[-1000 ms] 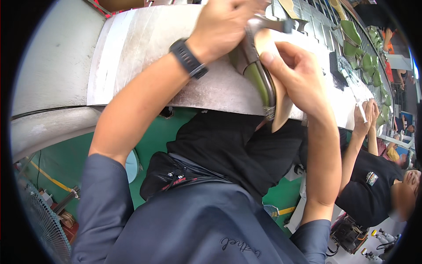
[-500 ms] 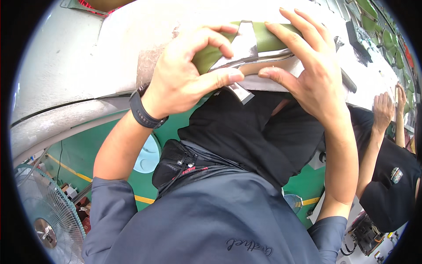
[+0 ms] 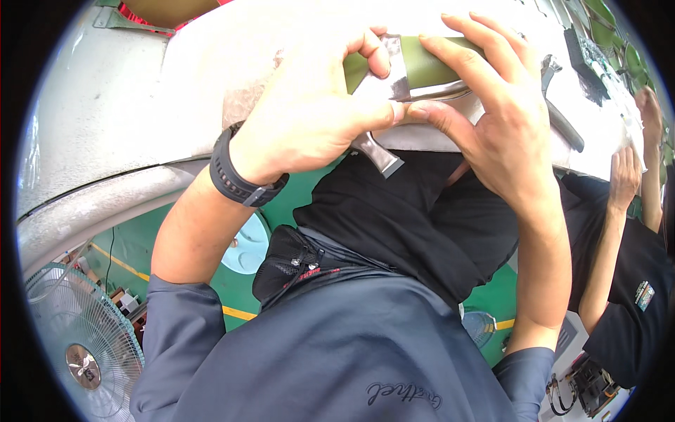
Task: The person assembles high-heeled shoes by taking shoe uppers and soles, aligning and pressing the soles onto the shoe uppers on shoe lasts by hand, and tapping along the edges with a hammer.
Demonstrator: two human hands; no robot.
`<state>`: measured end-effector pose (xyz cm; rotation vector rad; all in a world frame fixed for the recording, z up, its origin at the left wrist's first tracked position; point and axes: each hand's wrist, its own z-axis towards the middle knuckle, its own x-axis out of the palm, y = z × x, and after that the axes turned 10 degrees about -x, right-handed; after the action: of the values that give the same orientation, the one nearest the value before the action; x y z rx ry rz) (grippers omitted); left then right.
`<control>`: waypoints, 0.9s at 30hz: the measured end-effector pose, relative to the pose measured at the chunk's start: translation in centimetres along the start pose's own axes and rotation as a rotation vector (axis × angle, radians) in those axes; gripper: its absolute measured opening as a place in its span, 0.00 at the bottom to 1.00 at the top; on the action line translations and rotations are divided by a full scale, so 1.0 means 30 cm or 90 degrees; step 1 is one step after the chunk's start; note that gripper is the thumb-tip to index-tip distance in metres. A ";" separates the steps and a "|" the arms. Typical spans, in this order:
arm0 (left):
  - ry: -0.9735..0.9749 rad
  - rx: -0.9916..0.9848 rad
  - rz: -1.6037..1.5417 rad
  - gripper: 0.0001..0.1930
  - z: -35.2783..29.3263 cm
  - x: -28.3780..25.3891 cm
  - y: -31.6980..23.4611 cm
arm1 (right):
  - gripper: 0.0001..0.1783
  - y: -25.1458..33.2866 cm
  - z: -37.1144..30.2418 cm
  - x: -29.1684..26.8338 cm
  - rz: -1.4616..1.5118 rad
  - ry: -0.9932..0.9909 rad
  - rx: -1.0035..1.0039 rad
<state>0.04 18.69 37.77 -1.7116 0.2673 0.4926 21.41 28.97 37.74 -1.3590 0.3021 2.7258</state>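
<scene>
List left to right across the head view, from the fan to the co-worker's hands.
Fan → black wristband → left hand → green shoe → right hand → dark-handled tool → co-worker's hands.

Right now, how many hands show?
4: wearer's left hand and right hand on the green shoe; co-worker's lower hand and upper hand near the right edge.
</scene>
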 end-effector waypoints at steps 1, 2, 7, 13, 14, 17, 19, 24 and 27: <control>-0.029 0.063 0.104 0.18 0.006 -0.002 0.009 | 0.33 0.004 0.006 -0.002 0.007 -0.002 0.013; -0.029 0.067 0.108 0.18 0.008 -0.002 0.008 | 0.33 0.007 0.019 -0.009 0.005 -0.006 0.012; -0.036 0.099 -0.022 0.23 -0.005 0.030 0.031 | 0.33 0.028 0.070 -0.055 -0.004 0.113 0.129; -0.122 0.160 0.141 0.36 -0.030 0.055 0.029 | 0.28 -0.115 -0.149 -0.090 0.002 -0.095 0.244; -0.104 0.157 0.129 0.38 -0.026 0.059 0.014 | 0.24 -0.132 -0.197 -0.137 -0.001 -0.086 0.304; -0.077 0.187 0.169 0.42 0.030 0.050 0.032 | 0.25 -0.147 -0.276 -0.167 -0.026 -0.014 0.283; -0.045 0.201 0.207 0.43 0.074 0.047 -0.026 | 0.33 -0.143 -0.264 -0.171 -0.092 0.093 0.206; 0.053 0.264 0.260 0.50 0.212 0.088 -0.112 | 0.33 -0.133 -0.181 -0.181 -0.186 0.239 0.235; 0.104 0.211 0.250 0.53 0.219 0.078 -0.134 | 0.18 -0.152 -0.197 -0.144 0.029 -0.037 0.256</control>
<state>2.72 26.13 39.31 -1.3763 0.7712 0.5584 29.35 32.25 37.08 -1.1698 0.8318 2.5423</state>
